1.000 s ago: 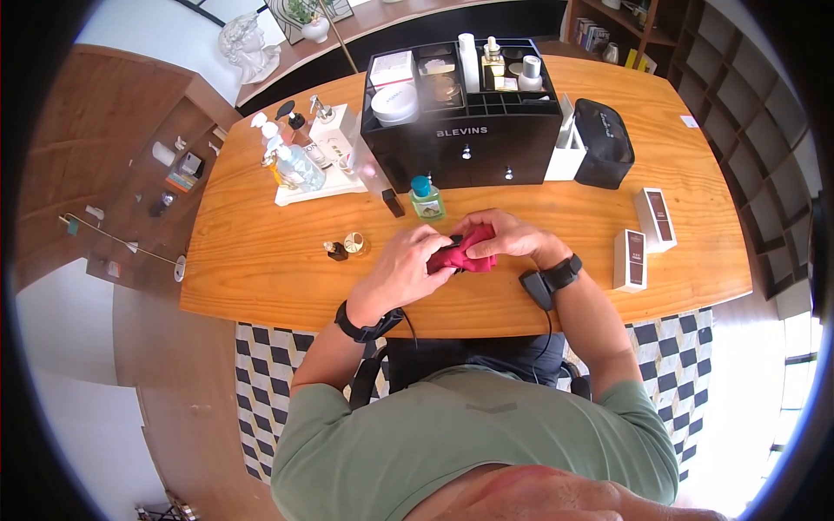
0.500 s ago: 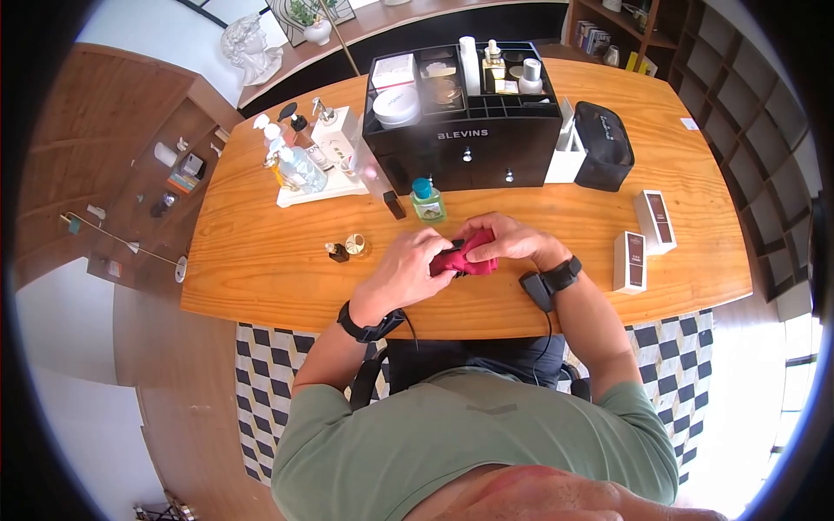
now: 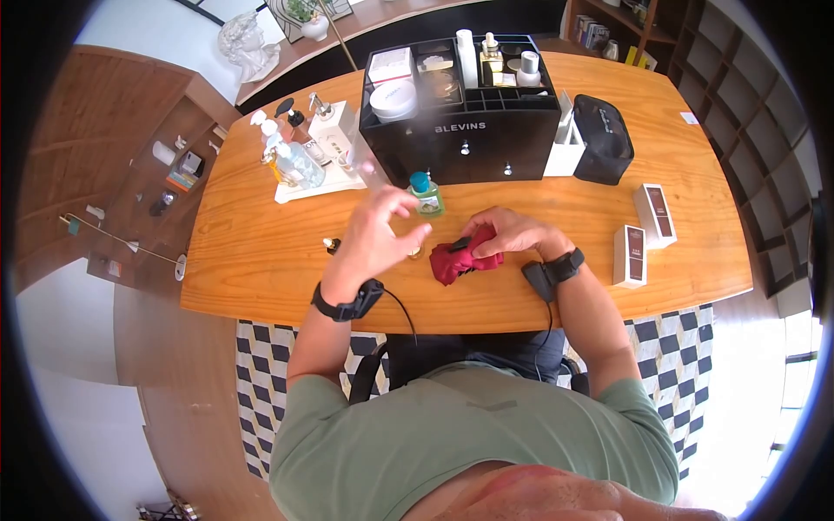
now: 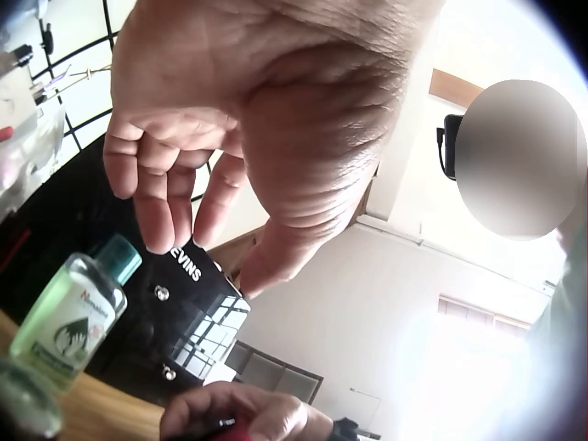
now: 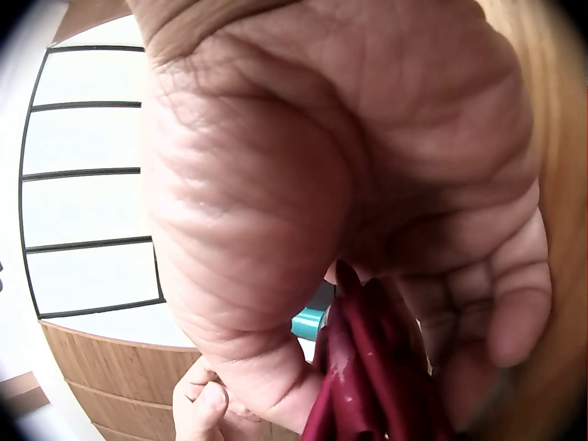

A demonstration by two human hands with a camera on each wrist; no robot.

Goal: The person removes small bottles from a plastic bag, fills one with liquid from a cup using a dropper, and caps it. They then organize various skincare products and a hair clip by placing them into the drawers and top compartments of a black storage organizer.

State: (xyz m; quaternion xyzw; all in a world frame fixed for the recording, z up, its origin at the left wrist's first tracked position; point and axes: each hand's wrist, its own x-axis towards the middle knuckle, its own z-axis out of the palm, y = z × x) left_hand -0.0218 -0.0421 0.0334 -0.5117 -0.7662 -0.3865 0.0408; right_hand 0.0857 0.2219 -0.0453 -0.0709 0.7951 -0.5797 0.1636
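My right hand (image 3: 512, 234) pinches a dark red satin bow (image 3: 469, 256) with a black piece on it, low over the near middle of the table. In the right wrist view, the folded red fabric (image 5: 354, 377) sits between thumb and fingers. To the left, my left hand (image 3: 375, 239) hangs in the air with bent, spread fingers and an empty palm. Just beyond it stands a green bottle with a teal cap (image 3: 427, 204). The left wrist view shows that bottle (image 4: 69, 322) beside the fingers. A small dark bottle (image 3: 331, 246) is partly behind the left hand.
A black cosmetics organizer (image 3: 460, 143) stands at the back, with a black mesh case (image 3: 604, 143) to its right. Pump bottles (image 3: 300, 165) crowd a white tray (image 3: 321, 193) at left. Two small boxes (image 3: 630, 256) stand at right. Cables hang from both wrists.
My left hand has let go of the red bow and moved up and left, its fingers spreading. The right hand keeps the bow, which shows more fully now.
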